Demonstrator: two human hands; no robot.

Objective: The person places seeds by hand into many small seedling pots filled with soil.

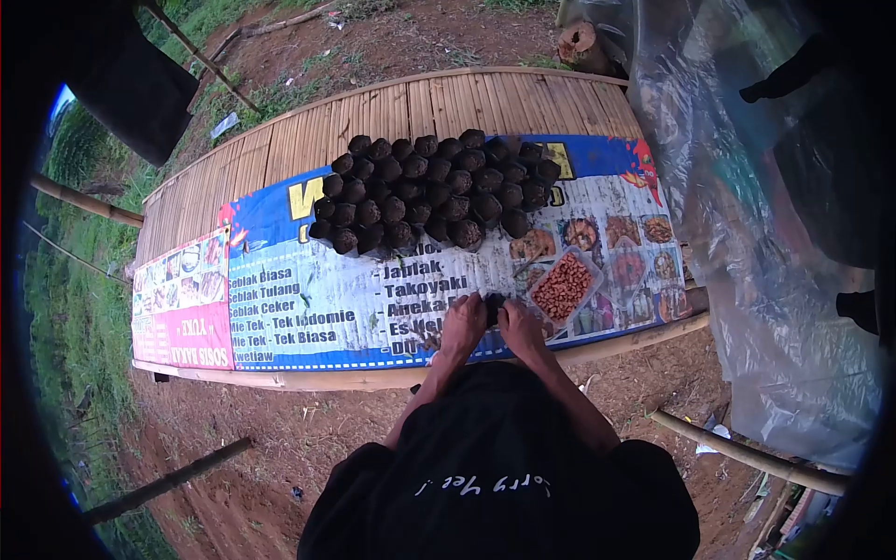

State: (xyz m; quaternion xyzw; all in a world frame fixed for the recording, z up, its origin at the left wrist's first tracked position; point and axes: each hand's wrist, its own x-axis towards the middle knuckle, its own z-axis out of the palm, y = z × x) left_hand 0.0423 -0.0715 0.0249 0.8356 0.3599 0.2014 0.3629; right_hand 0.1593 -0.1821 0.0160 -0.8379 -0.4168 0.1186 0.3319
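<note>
My left hand [463,325] and my right hand [521,329] meet near the table's front edge, fingers closed on a small black seedling bag [493,306] between them. What is inside that bag I cannot make out. Close to the right of my right hand is a clear plastic tub [598,271] with reddish-brown seeds or nuts [563,289] in it. Beyond my hands, many soil-filled black seedling bags [411,191] stand upright, packed together in rows.
A printed food-menu banner [327,280] covers much of the bamboo-slat table [373,107]. Clear plastic sheeting [709,187] hangs on the right. Bamboo poles [747,453] stick out at the sides, above bare reddish soil [252,420].
</note>
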